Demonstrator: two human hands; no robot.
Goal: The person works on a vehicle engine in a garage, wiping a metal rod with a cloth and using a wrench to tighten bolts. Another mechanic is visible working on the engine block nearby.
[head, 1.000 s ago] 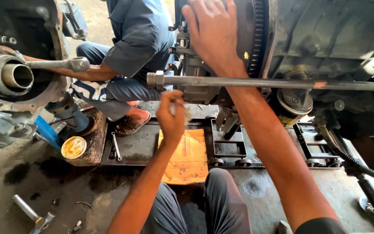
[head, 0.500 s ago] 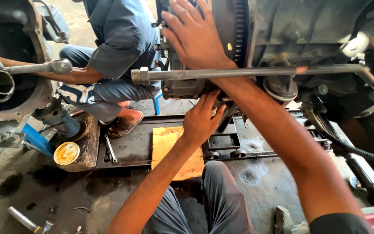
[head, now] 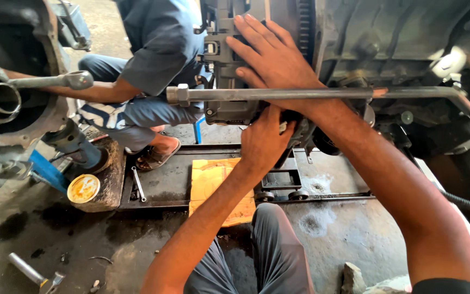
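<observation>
now the right hand [head: 270,60] lies flat, fingers spread, on the grey housing [head: 229,109] above the steel bar [head: 311,93]; left hand [head: 265,142] curls underneath, probably pinching a small fastener, hard to see. best kept square, palm pressing steady while those fingertips work.

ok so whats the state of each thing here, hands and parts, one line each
right hand: flat, fingers spread, pressed on the clutch housing
left hand: reaching up under the housing, grip hidden
steel bar: level, lying across the right wrist
orange cardboard: flat on the metal frame
round tin: shut, standing on a wooden block
spanner: lying loose on the frame
co-worker: crouched beside the engine
</observation>
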